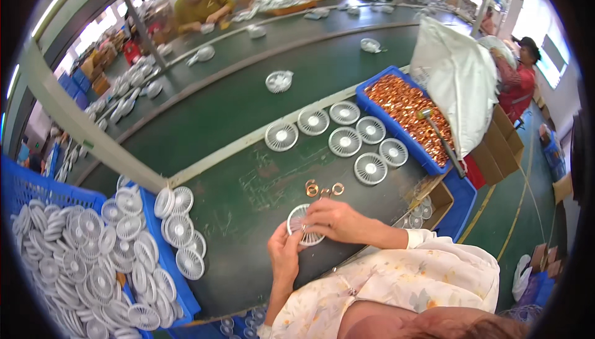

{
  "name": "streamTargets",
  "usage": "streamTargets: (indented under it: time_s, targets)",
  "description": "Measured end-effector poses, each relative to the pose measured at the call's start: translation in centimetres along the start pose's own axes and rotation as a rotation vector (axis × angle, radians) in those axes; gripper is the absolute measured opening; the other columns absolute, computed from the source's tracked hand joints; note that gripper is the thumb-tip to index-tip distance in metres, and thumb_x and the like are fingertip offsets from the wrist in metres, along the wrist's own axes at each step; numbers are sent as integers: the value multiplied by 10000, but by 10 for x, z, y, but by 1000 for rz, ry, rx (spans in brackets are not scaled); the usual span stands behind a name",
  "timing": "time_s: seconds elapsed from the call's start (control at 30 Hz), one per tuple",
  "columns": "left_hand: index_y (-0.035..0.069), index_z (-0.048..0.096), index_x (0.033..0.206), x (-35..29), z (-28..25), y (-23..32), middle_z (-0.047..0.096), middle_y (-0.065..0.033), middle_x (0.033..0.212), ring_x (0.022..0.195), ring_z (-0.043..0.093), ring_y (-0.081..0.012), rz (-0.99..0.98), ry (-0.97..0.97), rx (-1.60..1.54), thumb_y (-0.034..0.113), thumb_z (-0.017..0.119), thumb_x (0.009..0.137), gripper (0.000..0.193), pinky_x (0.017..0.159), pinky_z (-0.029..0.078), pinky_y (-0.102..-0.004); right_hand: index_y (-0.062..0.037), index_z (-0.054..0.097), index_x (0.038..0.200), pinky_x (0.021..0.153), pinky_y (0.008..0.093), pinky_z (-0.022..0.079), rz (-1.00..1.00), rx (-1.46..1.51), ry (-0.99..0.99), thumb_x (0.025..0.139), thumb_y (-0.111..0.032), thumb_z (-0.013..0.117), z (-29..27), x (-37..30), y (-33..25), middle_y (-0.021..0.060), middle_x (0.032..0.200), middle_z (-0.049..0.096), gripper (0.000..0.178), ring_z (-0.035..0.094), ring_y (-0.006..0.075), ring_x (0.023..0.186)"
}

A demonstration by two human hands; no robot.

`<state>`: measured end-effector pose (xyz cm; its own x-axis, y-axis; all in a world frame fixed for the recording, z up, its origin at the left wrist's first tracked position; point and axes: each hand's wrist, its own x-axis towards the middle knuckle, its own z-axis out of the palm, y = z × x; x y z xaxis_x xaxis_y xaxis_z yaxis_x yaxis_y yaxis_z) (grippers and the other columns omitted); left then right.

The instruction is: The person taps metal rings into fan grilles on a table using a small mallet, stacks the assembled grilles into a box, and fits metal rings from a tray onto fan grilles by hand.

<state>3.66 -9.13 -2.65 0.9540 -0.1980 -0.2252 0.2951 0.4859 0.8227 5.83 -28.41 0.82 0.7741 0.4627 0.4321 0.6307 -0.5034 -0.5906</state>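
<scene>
Both hands were down low over the dark green worktop (pixel 248 209), working one white round fan grille (pixel 302 222) between them. The left hand (pixel 284 253) pinched its lower edge, fingers curled around it, while the right hand (pixel 334 220) lay across the top, fingertips pressed on the slats. Just beyond the grille sat three small copper rings (pixel 322 188) on the worktop, close together. Further out, seven more white grilles (pixel 347 140) lay flat in a loose cluster, beside a blue bin of copper rings (pixel 406 113). On the left, a blue crate (pixel 37 185) brimmed with white grilles.
</scene>
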Motion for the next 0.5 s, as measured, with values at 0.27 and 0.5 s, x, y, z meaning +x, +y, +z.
streamTargets:
  time_s: [0.27, 0.5]
  targets:
    - [-89, 637, 1169, -14, -6, 10, 726, -135, 1035, 835, 724, -148, -80, -65, -20, -10, 616, 936, 248, 693, 614, -264, -13, 732, 985, 832, 385, 551, -88, 150, -148, 891, -159, 756, -6, -4, -5, 114, 1064, 669, 176, 660, 287, 949]
    - [-85, 629, 1185, -7, 13, 14, 736, -107, 1035, 880, 698, -117, 48, -24, 227, 6, 726, 923, 293, 775, 567, -249, -89, 727, 1120, 870, 377, 532, 99, 285, -20, 796, -158, 841, -24, -6, -13, 84, 1096, 641, 350, 638, 264, 1025]
